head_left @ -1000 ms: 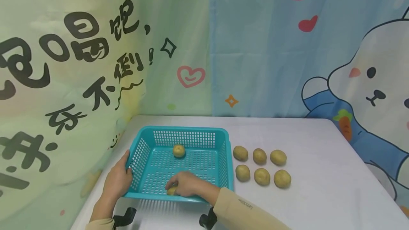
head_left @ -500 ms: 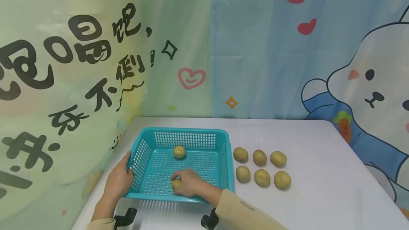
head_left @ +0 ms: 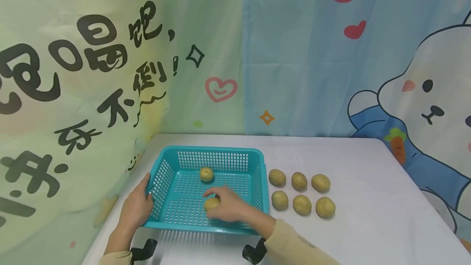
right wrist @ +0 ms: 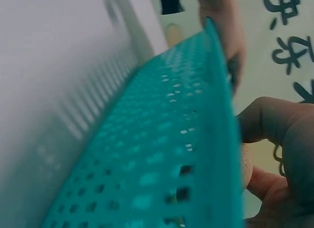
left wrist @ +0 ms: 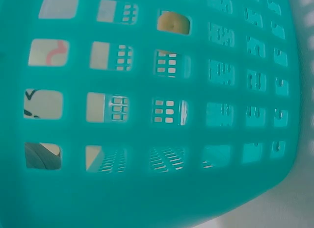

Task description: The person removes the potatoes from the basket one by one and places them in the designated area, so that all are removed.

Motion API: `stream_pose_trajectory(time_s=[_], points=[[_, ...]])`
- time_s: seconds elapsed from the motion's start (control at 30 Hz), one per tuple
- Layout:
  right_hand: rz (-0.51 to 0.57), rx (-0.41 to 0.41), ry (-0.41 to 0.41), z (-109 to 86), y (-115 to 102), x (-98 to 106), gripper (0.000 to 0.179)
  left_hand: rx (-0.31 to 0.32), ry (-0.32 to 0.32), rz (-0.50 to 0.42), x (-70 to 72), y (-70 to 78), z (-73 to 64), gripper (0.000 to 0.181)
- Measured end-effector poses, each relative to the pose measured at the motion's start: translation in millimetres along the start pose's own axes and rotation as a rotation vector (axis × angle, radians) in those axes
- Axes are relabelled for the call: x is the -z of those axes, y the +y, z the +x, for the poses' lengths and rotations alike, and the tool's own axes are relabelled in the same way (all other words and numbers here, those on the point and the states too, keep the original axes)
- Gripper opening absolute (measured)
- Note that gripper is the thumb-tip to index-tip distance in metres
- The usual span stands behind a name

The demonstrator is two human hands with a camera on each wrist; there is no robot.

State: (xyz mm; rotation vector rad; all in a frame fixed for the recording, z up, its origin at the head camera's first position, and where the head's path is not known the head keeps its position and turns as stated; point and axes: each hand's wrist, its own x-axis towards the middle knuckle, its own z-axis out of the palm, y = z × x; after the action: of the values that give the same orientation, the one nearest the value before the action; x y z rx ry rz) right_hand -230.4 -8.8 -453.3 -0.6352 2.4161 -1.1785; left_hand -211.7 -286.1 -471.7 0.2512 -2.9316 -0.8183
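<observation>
A turquoise plastic basket (head_left: 260, 156) with slotted walls stands on the table. My left hand (head_left: 136, 207) grips its left rim; the basket's wall (left wrist: 132, 196) fills the left wrist view. Over the basket's near half, my right hand (head_left: 229, 204) holds a potato (head_left: 212, 204) between thumb and fingers. In the right wrist view that potato (right wrist: 247, 164) is partly hidden behind the basket's near wall. Another potato (head_left: 207, 174) lies toward the back of the basket floor, and a potato (left wrist: 173, 23) shows through a slot in the left wrist view.
Several potatoes (head_left: 301, 204) lie in two rows on the white table (head_left: 368, 183), right of the basket. A printed curtain (head_left: 294, 72) hangs behind the table and along its left side.
My right hand has moved to the right and slightly back with the potato, away from the basket's near wall. My left hand stays on the left rim.
</observation>
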Motion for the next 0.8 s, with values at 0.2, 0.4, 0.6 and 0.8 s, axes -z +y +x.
stream_pose_trajectory(time_s=[0.2, 0.4, 0.6, 0.8], points=[[0.011, 0.011, 0.023, -9.7, 0, 13, 0.049, -0.004, -0.009, 0.012, 1.2, -1.8, -1.4, 0.062], [0.050, 0.007, 0.044, -19.8, 9, 19, 0.050, -0.007, -0.018, 0.011, 1.0, -2.3, -0.7, 0.062], [0.168, 0.027, 0.104, -30.4, 21, 25, 0.049, -0.011, -0.013, 0.010, 1.4, -0.1, 0.7, 0.062], [0.225, 0.013, 0.183, -44.0, 25, 39, 0.049, 0.001, -0.011, 0.010, 0.6, 0.1, 1.2, 0.062]])
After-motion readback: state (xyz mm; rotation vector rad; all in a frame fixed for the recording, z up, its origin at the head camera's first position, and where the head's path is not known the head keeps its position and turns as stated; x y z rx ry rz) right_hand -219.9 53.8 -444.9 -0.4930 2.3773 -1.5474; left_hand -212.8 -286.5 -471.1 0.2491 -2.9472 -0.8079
